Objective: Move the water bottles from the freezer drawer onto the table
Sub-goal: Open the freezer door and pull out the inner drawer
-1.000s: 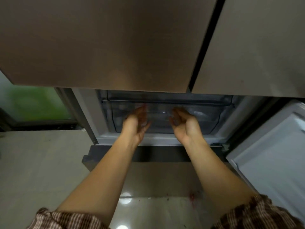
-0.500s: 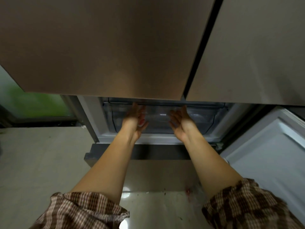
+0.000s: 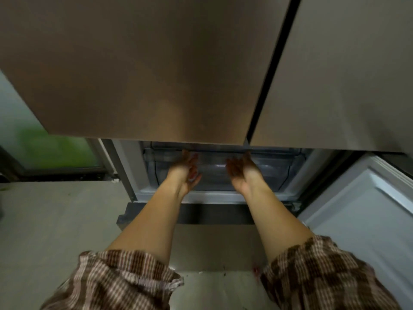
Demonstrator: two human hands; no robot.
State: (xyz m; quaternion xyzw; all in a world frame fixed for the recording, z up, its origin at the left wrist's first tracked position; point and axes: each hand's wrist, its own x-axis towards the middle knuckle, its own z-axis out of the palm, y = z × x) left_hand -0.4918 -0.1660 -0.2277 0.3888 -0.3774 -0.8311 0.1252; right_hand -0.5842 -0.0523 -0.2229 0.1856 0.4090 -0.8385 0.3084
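No readable text, label, brand, number or sign shows anywhere in this view.

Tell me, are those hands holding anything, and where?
Nothing is held. The left hand and right hand are open, palms up, at the clear drawer; whether they touch its front cannot be told.

The clear freezer drawer (image 3: 274, 171) sits low in the fridge (image 3: 156, 74), above the pale floor (image 3: 55, 220); its contents are indistinct
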